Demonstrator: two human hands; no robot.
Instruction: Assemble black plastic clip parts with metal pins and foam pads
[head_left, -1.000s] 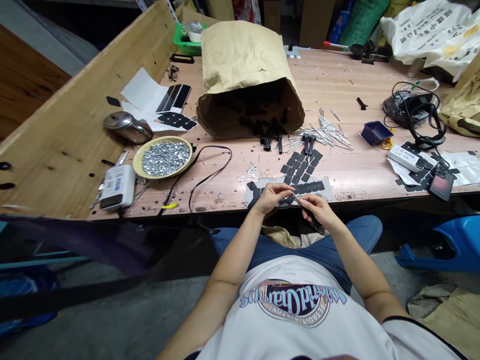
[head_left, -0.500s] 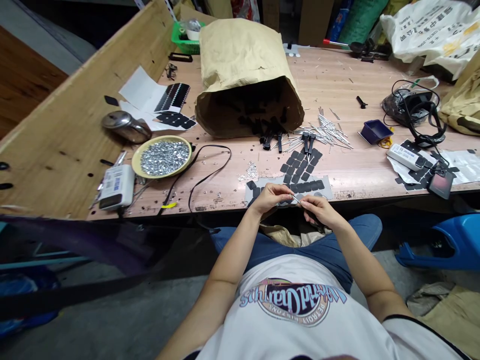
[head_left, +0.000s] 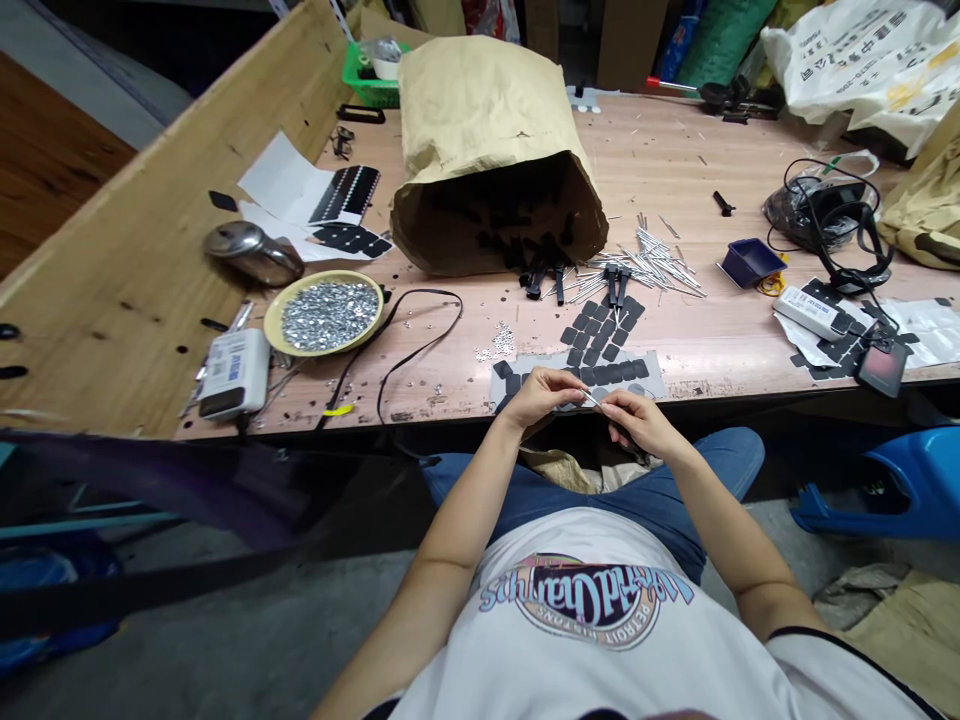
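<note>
Over the table's front edge, my left hand (head_left: 546, 393) pinches one end of a thin metal rod (head_left: 592, 398). The fingers of my right hand (head_left: 636, 418) are closed on its other end; whether a smaller part is also held there I cannot tell. Just beyond the hands lies a grey sheet (head_left: 654, 368) with black rounded pads (head_left: 616, 374) in a row. More black pads (head_left: 596, 330) spread behind it, with black plastic pieces (head_left: 618, 284) at their far end. A pile of metal rods (head_left: 660, 262) lies further back.
A paper sack (head_left: 487, 110) of black parts lies open toward me. Left are a yellow bowl (head_left: 271, 335) of small metal pieces, a white box (head_left: 238, 370) and a metal cup (head_left: 251, 252). To the right stand a dark blue tray (head_left: 752, 264) and cabled gear (head_left: 855, 240).
</note>
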